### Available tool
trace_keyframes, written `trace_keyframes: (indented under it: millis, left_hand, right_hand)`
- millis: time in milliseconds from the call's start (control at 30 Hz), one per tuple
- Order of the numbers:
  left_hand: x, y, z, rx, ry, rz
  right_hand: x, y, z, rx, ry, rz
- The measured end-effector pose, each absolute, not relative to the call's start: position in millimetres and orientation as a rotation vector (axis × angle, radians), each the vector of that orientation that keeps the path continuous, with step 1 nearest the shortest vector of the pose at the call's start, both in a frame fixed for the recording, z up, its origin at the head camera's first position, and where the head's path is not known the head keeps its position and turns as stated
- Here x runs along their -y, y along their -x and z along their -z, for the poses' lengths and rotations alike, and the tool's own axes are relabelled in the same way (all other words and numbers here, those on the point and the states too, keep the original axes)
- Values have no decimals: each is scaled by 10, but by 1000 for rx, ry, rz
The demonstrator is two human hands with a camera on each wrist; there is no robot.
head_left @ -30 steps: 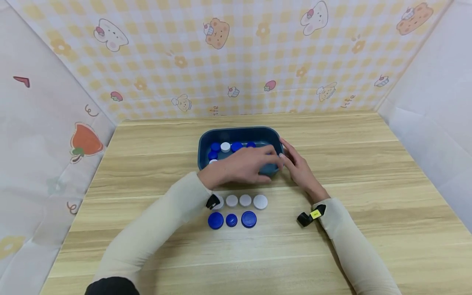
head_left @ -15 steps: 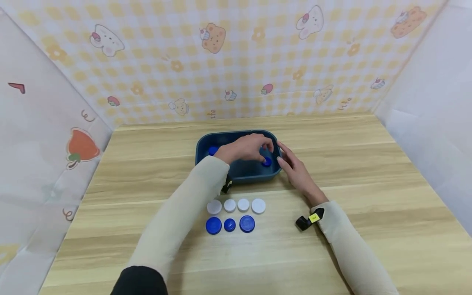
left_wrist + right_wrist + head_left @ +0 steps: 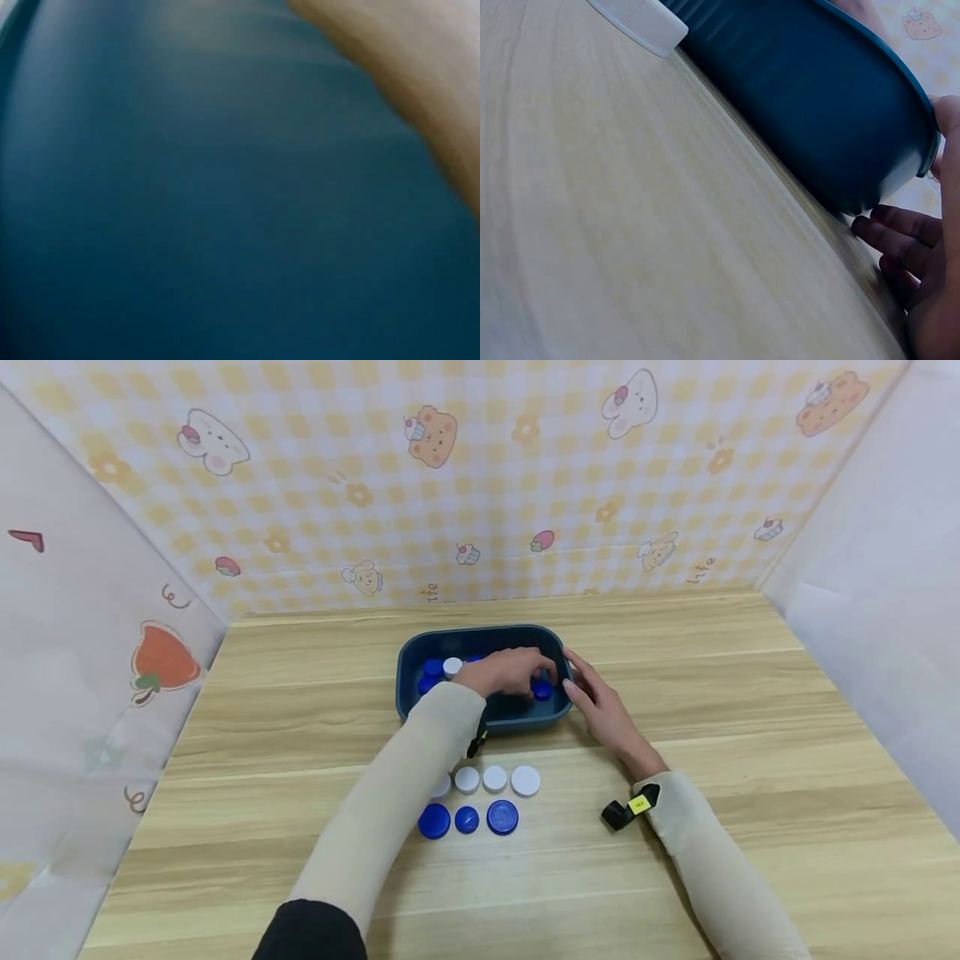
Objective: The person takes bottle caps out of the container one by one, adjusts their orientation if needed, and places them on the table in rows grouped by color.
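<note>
The round blue plastic cap (image 3: pixel 542 692), likely light, is best edge-pinched; left grip (image 3: pixel 513 672): closure hidden; right grip (image 3: pixel 602 706): fingers outstretched.

The left hand (image 3: pixel 510 671) hides part of the tray (image 3: pixel 521 724); its sleeve (image 3: pixel 397 793), part of one white cap (image 3: pixel 443 787).

1. A dark blue-teal tray (image 3: pixel 521 724) with rounded corners sits upright on the table (image 3: pixel 600 877); the right hand (image 3: pixel 606 712) touches its right end.
2. Inside, toward the right end, lies a blue cap (image 3: pixel 542 691) just beside the left hand (image 3: pixel 513 672); whether it is gripped cannot be told.
3. More blue caps (image 3: pixel 432 667) and a white cap (image 3: pixel 452 667) cluster at the tray's left.
4. Nearer than the tray, four white bottle tops (image 3: pixel 494 778) form a row, the leftmost partly hidden.
5. Nearer again, three blue bottle tops (image 3: pixel 502 817) line up, the middle one smallest.
</note>
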State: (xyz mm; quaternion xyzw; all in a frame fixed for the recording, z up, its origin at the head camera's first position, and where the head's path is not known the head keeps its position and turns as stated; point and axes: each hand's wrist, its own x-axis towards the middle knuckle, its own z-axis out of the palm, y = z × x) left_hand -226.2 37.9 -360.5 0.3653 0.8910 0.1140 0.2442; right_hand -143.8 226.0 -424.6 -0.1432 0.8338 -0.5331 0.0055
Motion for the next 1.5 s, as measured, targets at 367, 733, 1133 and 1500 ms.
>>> trace_keyframes:
  millis: [367,733,1133,1500]
  left_hand:
    - [-355,2238,3692,-2446,-1026,-379]
    - [-330,2245,3790,-2452,-1033,-449]
    - [-337,2231,3761,-2467,-1059,-403]
    - [-259,2224,3681,-2505,-1097,-425]
  right_hand:
    - [-2260,1462,4255,-2627,474,1667]
    - [-2257,1444,4284,-2600,452,1695]
    - [-2197,1330,4016,-2557,468,1705]
    - [-2167,1293,3921,-2589,439,1670]
